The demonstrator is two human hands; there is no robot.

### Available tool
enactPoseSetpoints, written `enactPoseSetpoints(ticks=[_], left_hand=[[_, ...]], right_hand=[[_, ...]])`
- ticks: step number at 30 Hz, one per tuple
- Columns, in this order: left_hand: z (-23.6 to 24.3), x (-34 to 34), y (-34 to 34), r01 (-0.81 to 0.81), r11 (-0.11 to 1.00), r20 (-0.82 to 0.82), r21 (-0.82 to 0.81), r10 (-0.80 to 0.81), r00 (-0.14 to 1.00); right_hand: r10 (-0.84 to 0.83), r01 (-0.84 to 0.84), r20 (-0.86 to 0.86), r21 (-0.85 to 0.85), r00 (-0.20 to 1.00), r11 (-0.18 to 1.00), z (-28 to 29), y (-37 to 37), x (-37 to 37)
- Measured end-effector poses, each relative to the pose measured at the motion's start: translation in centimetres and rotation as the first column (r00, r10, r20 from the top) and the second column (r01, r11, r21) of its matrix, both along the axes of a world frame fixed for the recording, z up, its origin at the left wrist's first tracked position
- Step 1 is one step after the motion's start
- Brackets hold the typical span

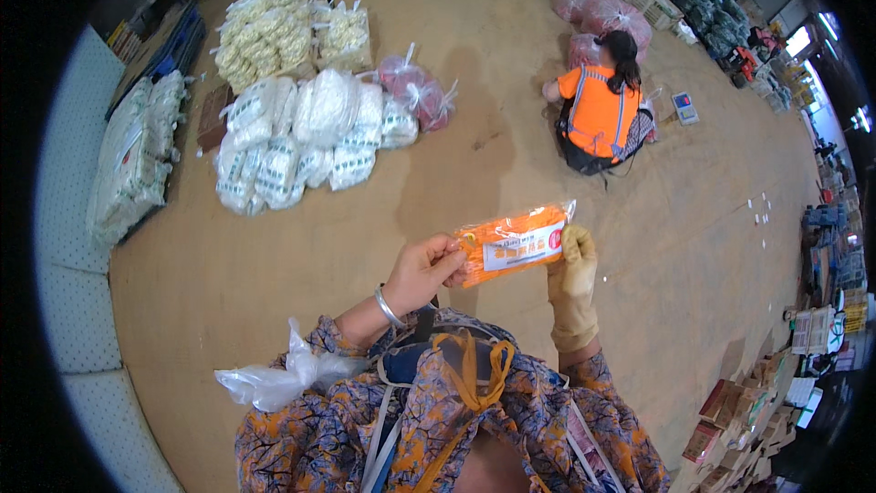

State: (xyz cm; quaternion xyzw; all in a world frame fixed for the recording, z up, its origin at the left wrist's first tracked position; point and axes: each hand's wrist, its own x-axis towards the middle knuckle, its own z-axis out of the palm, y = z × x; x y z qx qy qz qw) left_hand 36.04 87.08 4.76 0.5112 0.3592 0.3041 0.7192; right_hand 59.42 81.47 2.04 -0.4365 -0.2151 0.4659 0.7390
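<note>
Between my two hands is a clear plastic packet [516, 245] with bright orange contents and a white label across its front; I cannot tell what the contents are. My bare left hand [425, 267], with a silver bangle at the wrist, pinches the packet's left end. On the other side my right hand [574, 287], in a pale yellow glove, grips the right end with thumb and fingers. The packet is held up in front of my chest, slightly tilted, its right end higher. A knotted clear plastic bag [290, 372] lies by my left sleeve.
Stacked white bags [310, 132] and cream-coloured bundles [266, 32] stand ahead to the left, with reddish bags [418, 91] beside them. A person in an orange vest [599, 110] sits low ahead right, near a small scale [684, 108]. Cardboard boxes [730, 420] lie at the right.
</note>
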Motion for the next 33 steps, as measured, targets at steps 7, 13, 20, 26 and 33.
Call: enactPoseSetpoints(ticks=[7, 13, 20, 26, 33], left_hand=[[3.5, 1.4, 16.3, 0.086, 0.487, -0.284, 0.869, 0.349, 0.893], [2.9, 6.9, 26.9, -0.045, 0.771, -0.168, 0.635, 0.195, 0.966], [1.5, 15.2, 39.3, -0.085, 0.925, -0.055, 0.371, 0.113, 0.992], [2.7, 20.7, 48.4, -0.134, 0.876, -0.065, 0.463, 0.184, 0.981], [1.9, 27.2, 60.0, -0.082, 0.964, -0.039, 0.251, 0.095, 0.995]], right_hand=[[0.373, -0.242, 0.205, -0.474, 0.905, 0.847, 1.8, 7.8, 0.1], [0.440, -0.395, -0.003, -0.443, 0.898, 0.805, 1.8, 14.1, 2.8], [0.312, -0.223, 0.316, -0.286, 0.896, 0.932, -0.3, 26.5, 12.6], [0.279, -0.157, 0.423, -0.300, 0.862, 0.941, 1.9, 38.4, 19.5], [0.130, -0.082, 0.481, -0.120, 0.867, 0.989, 1.9, 50.2, 26.1]])
